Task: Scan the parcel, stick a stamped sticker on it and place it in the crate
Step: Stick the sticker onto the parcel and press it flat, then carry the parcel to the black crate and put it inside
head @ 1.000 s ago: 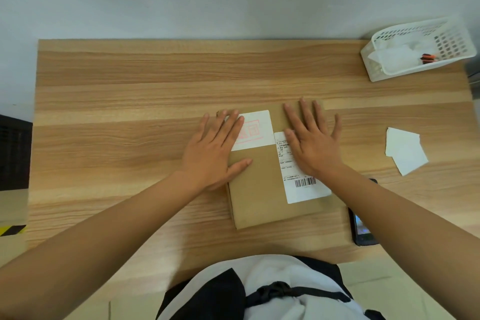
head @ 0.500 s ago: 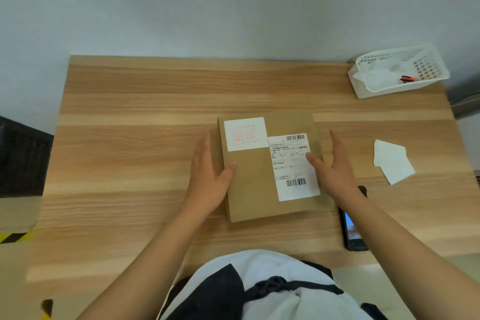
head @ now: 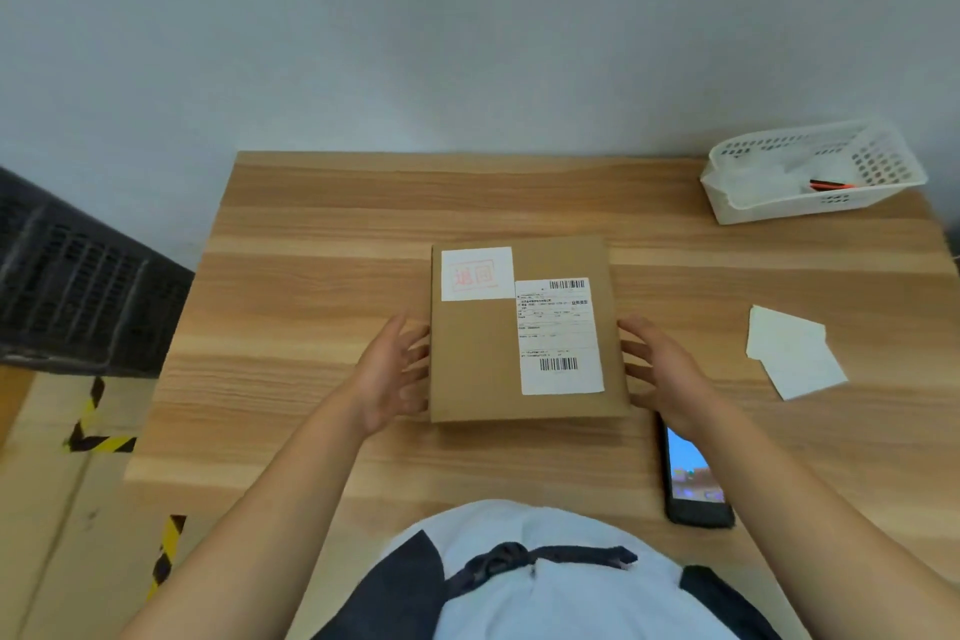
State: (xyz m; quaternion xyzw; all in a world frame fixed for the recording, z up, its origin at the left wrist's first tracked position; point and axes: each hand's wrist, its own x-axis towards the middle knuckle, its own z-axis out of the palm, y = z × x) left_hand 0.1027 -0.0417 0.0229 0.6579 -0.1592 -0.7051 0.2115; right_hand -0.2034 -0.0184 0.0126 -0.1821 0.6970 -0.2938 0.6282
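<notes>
Wooden table [head: 311, 234] carries the parcel [head: 478, 369] at its middle, stamped sticker [head: 477, 273] already on its far left corner. Left hand [head: 389, 374] and right hand [head: 660, 369] bracket its sides, fingers spread, seemingly not gripping yet. Remaining: the dark crate [head: 78, 286], left of the parcel.

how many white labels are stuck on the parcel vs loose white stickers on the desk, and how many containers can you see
Labels stuck on the parcel: 2, the stamped sticker and the shipping label
Loose white stickers on the desk: a small overlapping pile, count unclear
Containers: 2, the white basket and the black crate
Total countable: 4
</notes>
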